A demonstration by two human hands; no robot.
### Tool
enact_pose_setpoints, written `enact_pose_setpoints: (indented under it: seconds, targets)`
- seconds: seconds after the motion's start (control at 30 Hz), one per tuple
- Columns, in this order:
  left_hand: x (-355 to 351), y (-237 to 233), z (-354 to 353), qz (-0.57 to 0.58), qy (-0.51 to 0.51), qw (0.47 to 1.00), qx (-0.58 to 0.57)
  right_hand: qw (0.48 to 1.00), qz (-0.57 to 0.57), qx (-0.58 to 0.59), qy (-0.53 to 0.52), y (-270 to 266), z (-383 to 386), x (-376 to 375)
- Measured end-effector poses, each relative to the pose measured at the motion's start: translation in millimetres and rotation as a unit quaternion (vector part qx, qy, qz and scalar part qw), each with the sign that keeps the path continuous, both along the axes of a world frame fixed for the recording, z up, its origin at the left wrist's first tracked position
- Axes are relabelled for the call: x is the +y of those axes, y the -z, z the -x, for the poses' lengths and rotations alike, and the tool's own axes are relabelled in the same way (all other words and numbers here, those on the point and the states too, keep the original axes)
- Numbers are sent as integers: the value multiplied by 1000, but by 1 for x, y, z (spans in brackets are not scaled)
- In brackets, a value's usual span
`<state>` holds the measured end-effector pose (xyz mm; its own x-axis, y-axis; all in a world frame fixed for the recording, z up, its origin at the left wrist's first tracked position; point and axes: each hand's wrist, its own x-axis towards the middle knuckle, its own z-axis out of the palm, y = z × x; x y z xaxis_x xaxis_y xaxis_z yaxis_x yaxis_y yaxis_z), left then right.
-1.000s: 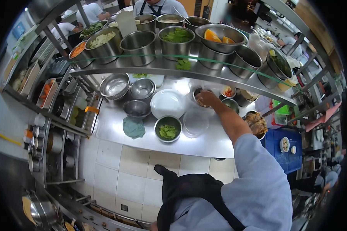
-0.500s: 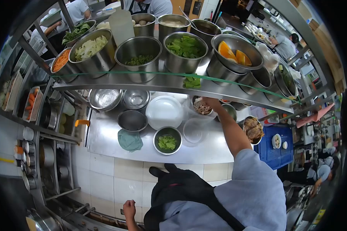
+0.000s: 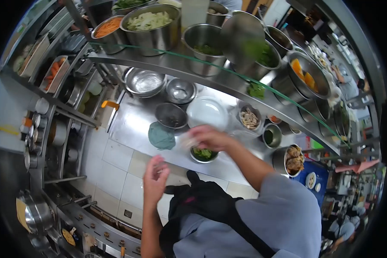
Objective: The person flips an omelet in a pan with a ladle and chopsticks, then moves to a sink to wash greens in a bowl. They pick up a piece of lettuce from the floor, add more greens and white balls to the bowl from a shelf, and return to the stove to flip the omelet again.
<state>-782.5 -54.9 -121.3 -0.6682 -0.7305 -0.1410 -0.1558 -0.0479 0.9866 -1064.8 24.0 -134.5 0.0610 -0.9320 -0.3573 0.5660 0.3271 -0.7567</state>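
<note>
My right hand [image 3: 208,138], blurred by motion, is over the near side of the steel counter. Its fingers are closed around a pale, smeared bit [image 3: 186,141] that looks like the pale slices in the bowl behind. Just below it, a steel bowl of green leaves [image 3: 203,153] is partly hidden by the hand. My left hand [image 3: 156,173] is in the air in front of the counter edge, fingers loosely curled and apart, with nothing in it. A bowl of pale slices [image 3: 250,118] stands behind my right forearm. Left of the hands lies a green cloth [image 3: 161,136].
A white plate [image 3: 207,112], a dark bowl [image 3: 171,115] and steel bowls [image 3: 145,82] stand behind. The shelf [image 3: 167,60] above carries several vegetable containers; a blurred round object [image 3: 244,38] covers part of one. A pot of brown food [image 3: 293,160] is at right, a stove [image 3: 94,228] lower left.
My right hand has left the bowl of pale slices and moved left and nearer, over the leaf bowl. My left hand has risen towards the counter. The view has turned and a blurred round object appears above.
</note>
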Motion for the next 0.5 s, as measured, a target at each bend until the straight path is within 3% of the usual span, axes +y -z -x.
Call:
enact_pose_setpoints:
  seconds: [0.03,0.07,0.13,0.17,0.3,0.37,0.4,0.43,0.5]
  targets:
    - [-2,-2,0,-20,-59,994,87,998,2,41,-47,-3,-35,-17]
    - [-5,-4,-10,-23,-54,994,92,995,2,32,-93,1,-69,-33]
    - [-10,-5,-47,-169,-121,967,144,985,48,-3,-166,21,-133,-64]
    - [-8,-5,-65,-164,-169,962,140,981,54,-4,-188,17,-152,-70]
    - [-7,8,-160,-179,-333,916,136,950,99,210,-210,13,-269,-110]
    - [4,14,-213,-183,-394,879,196,890,228,318,-235,10,-321,-121]
    - [5,28,-242,-175,-434,860,206,895,209,330,-214,10,-354,-125]
    - [9,33,-275,-164,-443,847,243,866,205,371,-266,-11,-381,-134]
    - [11,22,-337,-164,-481,800,318,876,217,300,-310,-5,-442,-150]
